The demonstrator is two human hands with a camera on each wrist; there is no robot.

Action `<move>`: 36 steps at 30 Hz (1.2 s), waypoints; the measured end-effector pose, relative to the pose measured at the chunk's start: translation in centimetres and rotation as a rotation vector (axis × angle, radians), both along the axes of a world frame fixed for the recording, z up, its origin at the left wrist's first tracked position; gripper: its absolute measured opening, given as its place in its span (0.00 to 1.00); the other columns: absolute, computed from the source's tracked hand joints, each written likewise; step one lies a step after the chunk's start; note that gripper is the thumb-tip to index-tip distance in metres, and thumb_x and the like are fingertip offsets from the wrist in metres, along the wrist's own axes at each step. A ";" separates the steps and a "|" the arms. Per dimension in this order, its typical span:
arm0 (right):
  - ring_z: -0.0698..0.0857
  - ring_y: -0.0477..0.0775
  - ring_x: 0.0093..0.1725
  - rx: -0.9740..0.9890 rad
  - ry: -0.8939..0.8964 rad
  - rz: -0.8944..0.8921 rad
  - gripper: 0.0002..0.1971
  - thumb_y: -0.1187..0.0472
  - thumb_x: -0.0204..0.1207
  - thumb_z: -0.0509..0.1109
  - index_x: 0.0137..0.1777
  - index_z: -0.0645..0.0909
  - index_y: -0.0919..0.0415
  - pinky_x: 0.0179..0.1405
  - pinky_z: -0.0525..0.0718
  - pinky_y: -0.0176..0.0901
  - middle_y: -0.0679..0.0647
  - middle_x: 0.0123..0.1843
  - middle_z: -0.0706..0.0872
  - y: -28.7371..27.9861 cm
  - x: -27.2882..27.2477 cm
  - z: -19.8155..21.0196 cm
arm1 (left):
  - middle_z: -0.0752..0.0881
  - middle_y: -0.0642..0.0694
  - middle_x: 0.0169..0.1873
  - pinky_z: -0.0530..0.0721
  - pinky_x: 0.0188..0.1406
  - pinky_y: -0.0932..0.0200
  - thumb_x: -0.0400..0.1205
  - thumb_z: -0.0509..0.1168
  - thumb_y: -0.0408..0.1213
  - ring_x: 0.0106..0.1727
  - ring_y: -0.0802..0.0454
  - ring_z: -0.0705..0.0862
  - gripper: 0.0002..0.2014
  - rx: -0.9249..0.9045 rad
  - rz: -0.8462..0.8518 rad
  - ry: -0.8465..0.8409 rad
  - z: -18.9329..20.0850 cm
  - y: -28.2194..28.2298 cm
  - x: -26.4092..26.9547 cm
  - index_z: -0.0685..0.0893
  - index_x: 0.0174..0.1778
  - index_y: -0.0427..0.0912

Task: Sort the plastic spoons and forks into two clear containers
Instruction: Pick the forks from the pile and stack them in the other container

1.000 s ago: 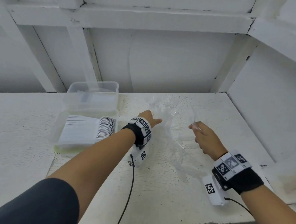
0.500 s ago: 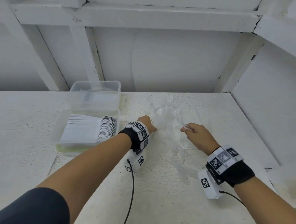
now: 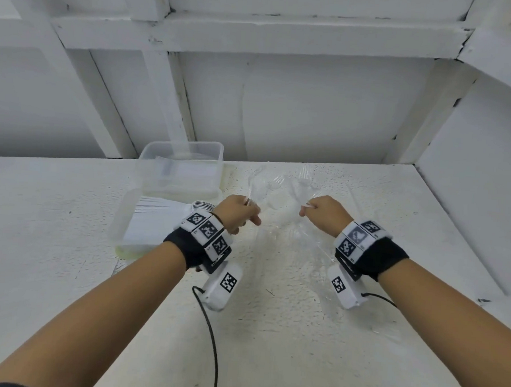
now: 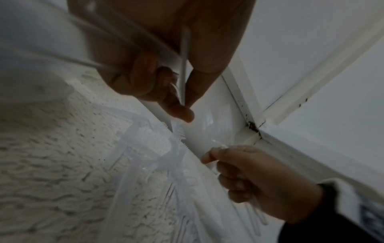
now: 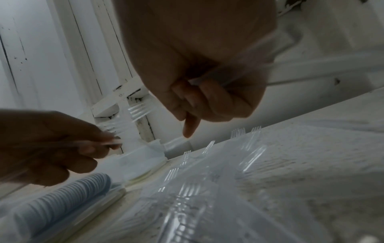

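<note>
Left hand (image 3: 237, 214) clenched around thin clear plastic fork handles (image 4: 184, 65), raised above the white rough-textured worktop (image 3: 270, 342). Right hand (image 3: 325, 214) also curled around clear plastic handles (image 5: 239, 77), level with the left, a short gap between them. Loose pile of clear plastic forks (image 5: 187, 189) lies on the worktop under and past both hands. To the left: near clear rectangular container (image 3: 122, 225) holding a tidy row of white plastic spoons (image 5: 62, 192); far clear container (image 3: 182, 151) behind it, touching, against the white panelled wall (image 3: 312, 107), contents hard to tell. Black cable (image 3: 211, 339) trails from left wrist camera.
</note>
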State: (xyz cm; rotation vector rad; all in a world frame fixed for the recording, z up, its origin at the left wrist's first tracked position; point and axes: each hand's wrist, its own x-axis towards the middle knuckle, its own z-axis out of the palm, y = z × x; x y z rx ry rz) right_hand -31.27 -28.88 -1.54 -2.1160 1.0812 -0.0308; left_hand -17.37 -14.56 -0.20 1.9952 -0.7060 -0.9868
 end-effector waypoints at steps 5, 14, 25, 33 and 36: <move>0.85 0.62 0.54 0.054 0.069 -0.010 0.15 0.60 0.79 0.63 0.55 0.82 0.74 0.52 0.82 0.49 0.65 0.55 0.86 1.0 4.7 0.0 | 0.79 0.48 0.30 0.67 0.19 0.69 0.86 0.56 0.32 0.27 0.57 0.69 0.09 -0.163 0.096 0.096 0.9 3.2 0.7 0.72 0.39 0.42; 0.83 0.58 0.43 -0.042 0.181 0.037 0.15 0.74 0.79 0.55 0.57 0.81 0.67 0.46 0.85 0.43 0.59 0.46 0.83 3.2 10.3 0.1 | 0.78 0.44 0.31 0.73 0.21 0.64 0.87 0.52 0.32 0.25 0.52 0.73 0.07 -0.329 0.271 0.243 1.0 7.7 2.8 0.67 0.43 0.44; 0.84 0.60 0.39 -0.169 0.301 0.136 0.10 0.68 0.73 0.66 0.30 0.76 0.66 0.45 0.85 0.48 0.58 0.30 0.80 5.2 14.0 -1.5 | 0.79 0.45 0.31 0.73 0.22 0.64 0.87 0.54 0.34 0.22 0.56 0.74 0.07 -0.295 0.277 0.231 0.1 10.6 4.9 0.71 0.43 0.46; 0.79 0.58 0.38 -0.119 0.262 0.076 0.19 0.68 0.76 0.63 0.30 0.63 0.48 0.33 0.74 0.40 0.57 0.31 0.77 5.2 11.4 -1.3 | 0.79 0.45 0.31 0.71 0.22 0.63 0.87 0.54 0.35 0.20 0.56 0.73 0.07 -0.304 0.236 0.254 0.4 9.5 4.2 0.69 0.43 0.46; 0.79 0.58 0.46 -0.056 0.165 -0.010 0.14 0.66 0.79 0.61 0.64 0.73 0.61 0.32 0.75 0.41 0.66 0.54 0.80 5.1 10.4 -0.4 | 0.78 0.45 0.31 0.70 0.23 0.62 0.87 0.55 0.36 0.23 0.53 0.72 0.07 -0.291 0.203 0.258 0.6 8.9 3.8 0.70 0.43 0.47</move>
